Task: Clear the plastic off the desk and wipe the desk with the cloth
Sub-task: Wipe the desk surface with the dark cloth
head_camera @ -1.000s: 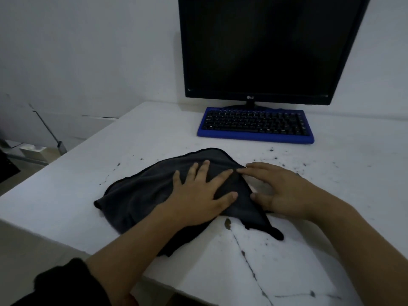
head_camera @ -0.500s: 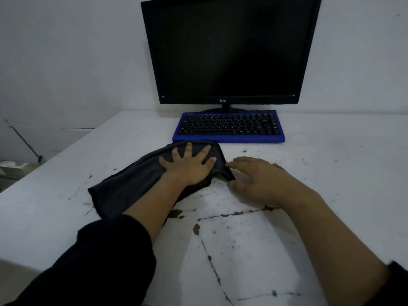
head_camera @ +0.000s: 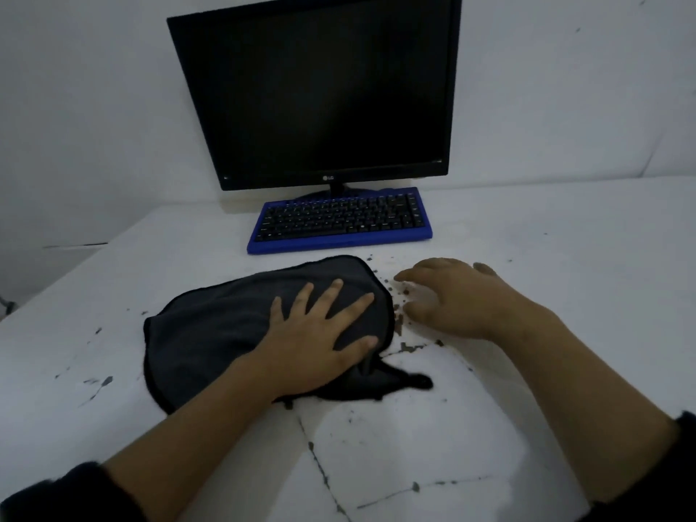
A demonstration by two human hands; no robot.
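No plastic shows on the white counter point(head_camera: 565, 280), so that part looks done, and the wiping seems about midway. The left hand point(head_camera: 320, 340) lies flat with fingers spread, pressing the dark grey cloth point(head_camera: 226, 325) at the middle of the counter. The right hand point(head_camera: 459, 299) rests just right of it, fingers loosely bent, holding nothing. Dark crumbs point(head_camera: 402, 325) lie between them, with more specks on the near side. On the far side a blue-framed keyboard point(head_camera: 339, 224) and a black monitor point(head_camera: 320, 92) block the way.

Left hand point(head_camera: 314, 342) on cloth point(head_camera: 226, 329); keyboard point(head_camera: 341, 220) behind; right hand point(head_camera: 457, 299) beside.
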